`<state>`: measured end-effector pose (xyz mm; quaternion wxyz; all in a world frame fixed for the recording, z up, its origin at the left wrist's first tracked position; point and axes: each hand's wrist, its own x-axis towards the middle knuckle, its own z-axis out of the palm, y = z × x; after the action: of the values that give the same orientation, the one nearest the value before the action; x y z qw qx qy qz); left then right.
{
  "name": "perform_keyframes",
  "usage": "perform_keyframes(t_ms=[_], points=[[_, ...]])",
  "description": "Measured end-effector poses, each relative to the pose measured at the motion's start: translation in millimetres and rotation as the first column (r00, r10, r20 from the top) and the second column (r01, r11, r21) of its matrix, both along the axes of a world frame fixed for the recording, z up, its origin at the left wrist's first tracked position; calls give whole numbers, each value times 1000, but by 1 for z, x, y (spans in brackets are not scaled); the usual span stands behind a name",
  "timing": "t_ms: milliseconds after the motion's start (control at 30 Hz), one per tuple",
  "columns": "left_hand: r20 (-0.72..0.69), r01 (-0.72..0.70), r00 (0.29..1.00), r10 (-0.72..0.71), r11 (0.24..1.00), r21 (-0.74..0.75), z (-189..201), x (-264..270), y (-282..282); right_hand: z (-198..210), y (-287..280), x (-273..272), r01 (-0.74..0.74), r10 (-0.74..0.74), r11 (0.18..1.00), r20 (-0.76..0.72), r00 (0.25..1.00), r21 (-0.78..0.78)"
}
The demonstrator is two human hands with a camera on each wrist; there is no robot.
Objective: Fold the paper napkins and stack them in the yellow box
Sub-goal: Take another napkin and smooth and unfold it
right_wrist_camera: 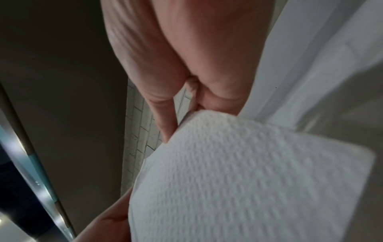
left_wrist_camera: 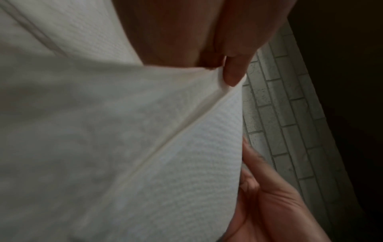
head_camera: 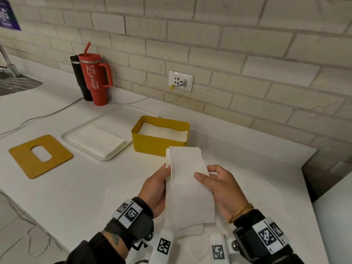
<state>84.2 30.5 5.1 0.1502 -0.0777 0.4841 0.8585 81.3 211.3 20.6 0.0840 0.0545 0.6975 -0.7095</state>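
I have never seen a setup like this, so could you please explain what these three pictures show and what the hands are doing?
No machine here: a person wears cameras on the head and both wrists. The head view looks down on a white counter. The left hand and right hand together hold a folded napkin above it. Behind stand the yellow box, already holding napkins, a tray of flat napkins, a yellow lid and a red tumbler. The two wrist views are close-ups of fingers on that napkin.
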Motion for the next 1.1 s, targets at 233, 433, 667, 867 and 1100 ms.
perform_keyframes(t_ms=[233, 433, 667, 867, 1100], points=[[-31, 9, 1000, -7, 999, 42, -4, -1, -8, -2, 3, -2, 39, -39, 999, -25, 999, 13], [42, -27, 999, 23, 997, 77, -8, -4, -8, -2, -4, 6, -6, 7, 1000, -76, 997, 12], [49, -15, 999, 11, 996, 84, -9, -6, -10, -10, -18, 10, 4, -1, 1000, -80, 997, 26], [11, 9, 1000, -9, 998, 59, -7, -4, -9, -13, -20, 9, 16, -14, 999, -67, 998, 35], [26, 7, 1000, -8, 999, 40, -6, -4, -11, -13, -18, 6, -15, 24, 994, -87, 996, 105]])
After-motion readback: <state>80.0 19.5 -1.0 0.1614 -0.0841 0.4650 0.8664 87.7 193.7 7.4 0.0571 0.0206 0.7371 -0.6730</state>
